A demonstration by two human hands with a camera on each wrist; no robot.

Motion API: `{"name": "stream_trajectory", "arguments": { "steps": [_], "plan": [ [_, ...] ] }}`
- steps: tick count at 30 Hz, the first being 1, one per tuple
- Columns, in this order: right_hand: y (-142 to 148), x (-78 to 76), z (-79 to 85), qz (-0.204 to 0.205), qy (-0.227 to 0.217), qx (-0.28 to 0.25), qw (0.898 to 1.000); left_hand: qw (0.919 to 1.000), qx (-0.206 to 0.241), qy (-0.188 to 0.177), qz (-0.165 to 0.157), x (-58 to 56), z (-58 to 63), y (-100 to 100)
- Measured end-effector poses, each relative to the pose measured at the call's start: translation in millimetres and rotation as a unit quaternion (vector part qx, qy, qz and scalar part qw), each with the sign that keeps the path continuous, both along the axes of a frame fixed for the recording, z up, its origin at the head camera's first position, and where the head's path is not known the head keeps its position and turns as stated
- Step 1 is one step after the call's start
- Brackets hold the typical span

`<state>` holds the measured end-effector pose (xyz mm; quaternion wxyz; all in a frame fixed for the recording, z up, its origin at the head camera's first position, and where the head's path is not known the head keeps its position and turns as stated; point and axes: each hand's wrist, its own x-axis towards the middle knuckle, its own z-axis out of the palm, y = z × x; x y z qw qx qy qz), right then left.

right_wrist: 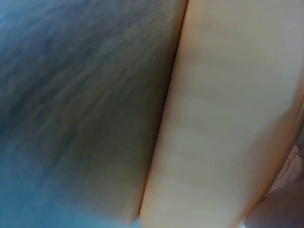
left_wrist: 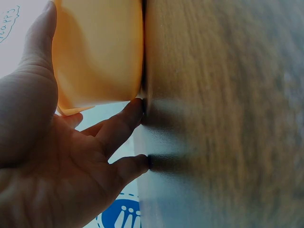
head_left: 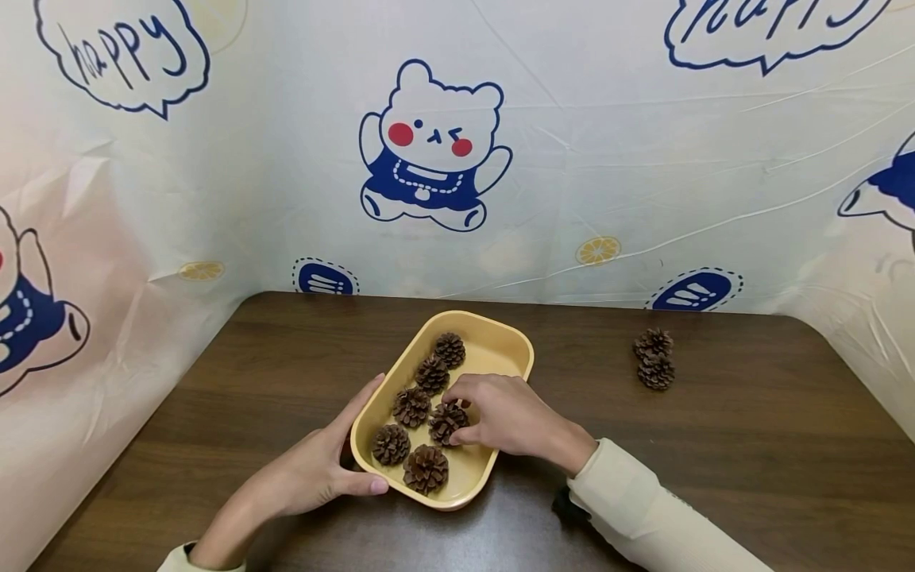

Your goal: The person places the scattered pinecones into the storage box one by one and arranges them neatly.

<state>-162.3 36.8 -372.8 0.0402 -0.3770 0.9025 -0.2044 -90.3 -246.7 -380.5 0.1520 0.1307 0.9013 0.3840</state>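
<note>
A yellow rectangular tray (head_left: pixel 513 343) stands at an angle on the table, with several brown pine cones (head_left: pixel 411 407) inside, mostly along its left side. My left hand (head_left: pixel 314 469) holds the tray's near left corner, thumb against the near wall and fingers along the left side. In the left wrist view, two fingertips of that left hand (left_wrist: pixel 61 156) touch the tabletop. Reaching over the tray's right rim, my right hand (head_left: pixel 503 413) pinches one pine cone (head_left: pixel 447 423) between thumb and fingers, low inside the tray. The right wrist view shows mainly the tray's outer wall (right_wrist: pixel 223 114).
Two more pine cones (head_left: pixel 654 357) lie together on the dark wooden table (head_left: pixel 743 445), toward the back right. A printed cloth (head_left: pixel 572 183) with cartoon bears hangs behind and at both sides of the table. A small black object (head_left: pixel 569 507) shows below the right sleeve.
</note>
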Motion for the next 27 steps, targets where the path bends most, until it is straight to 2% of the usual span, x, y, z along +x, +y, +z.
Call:
{"name": "stream_trajectory", "arguments": {
  "steps": [27],
  "plan": [
    [0.6, 0.6, 1.4, -0.002, -0.008, -0.005, 1.000, 1.0000, -0.001, 0.000, 0.000, 0.9, 0.7, -0.1]
  ]
}}
